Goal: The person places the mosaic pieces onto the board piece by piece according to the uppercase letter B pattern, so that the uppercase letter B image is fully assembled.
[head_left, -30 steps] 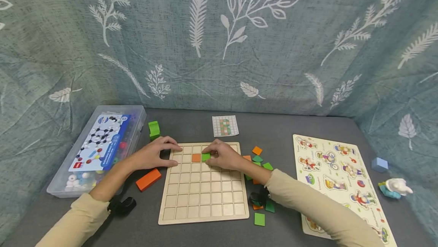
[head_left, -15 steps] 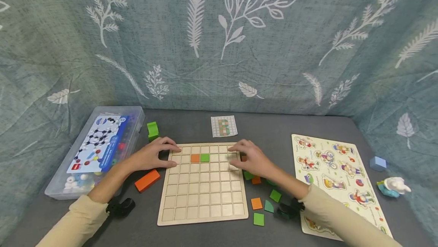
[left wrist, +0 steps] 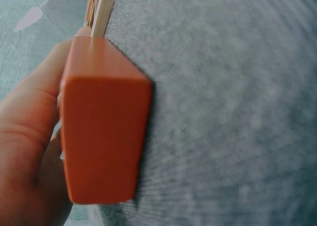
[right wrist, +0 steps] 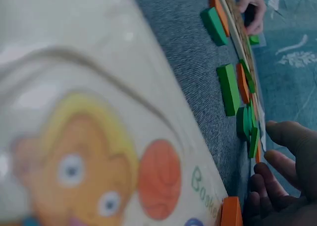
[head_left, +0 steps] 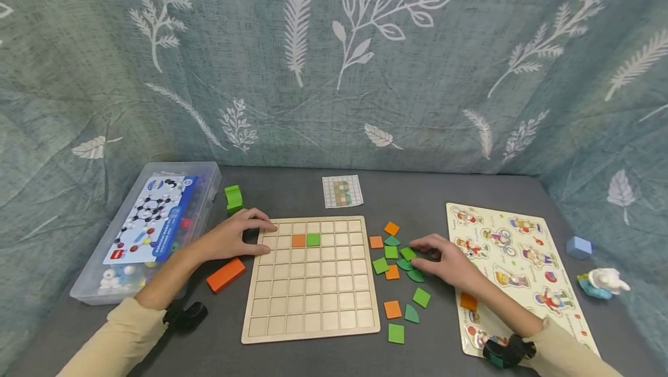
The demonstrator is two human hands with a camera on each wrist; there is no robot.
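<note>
A wooden grid board [head_left: 311, 290] lies flat in the middle of the table, with an orange square tile [head_left: 298, 240] and a green square tile [head_left: 312, 239] side by side in its second row. My left hand [head_left: 236, 236] rests at the board's upper left edge, thumb and fingers apart, holding nothing. On the right, my right hand [head_left: 447, 258] reaches over the loose pieces, thumb and forefinger spread at either side of a green tile [head_left: 408, 254]. In the right wrist view those fingers [right wrist: 283, 161] look apart from the tiles.
An orange block [head_left: 225, 275] and a green block [head_left: 233, 198] sit left of the board. Further left is a clear plastic case [head_left: 151, 220]. A pattern card [head_left: 342, 191] lies behind the board. At right are a picture puzzle board [head_left: 514, 272], blue cube [head_left: 578, 247] and small figurine [head_left: 602, 284].
My right hand has let go of the green tile in the board's second row and moved right to the loose pieces. The left hand has stayed at the board's edge.
</note>
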